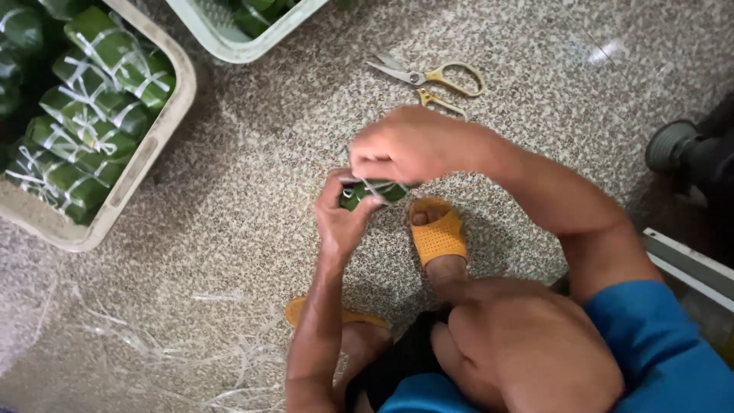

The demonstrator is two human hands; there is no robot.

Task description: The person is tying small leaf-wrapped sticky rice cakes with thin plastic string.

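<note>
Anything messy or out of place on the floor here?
Loose pale string scraps lie strewn on the floor by the person's knee. Scissors lie open beyond the hands. The wrapped bundles sit neatly in their tray.

leaf parcel [375,193] mostly hidden by hands, both crates [145,157] cut off by edges

Between our left hand [340,222] and right hand [405,145] sits the leaf-wrapped parcel [372,193]. From it, the scissors [432,79] lie at one o'clock, the tray [153,145] of parcels at ten, another tray [229,42] at eleven, loose strings [229,359] at seven.
</note>
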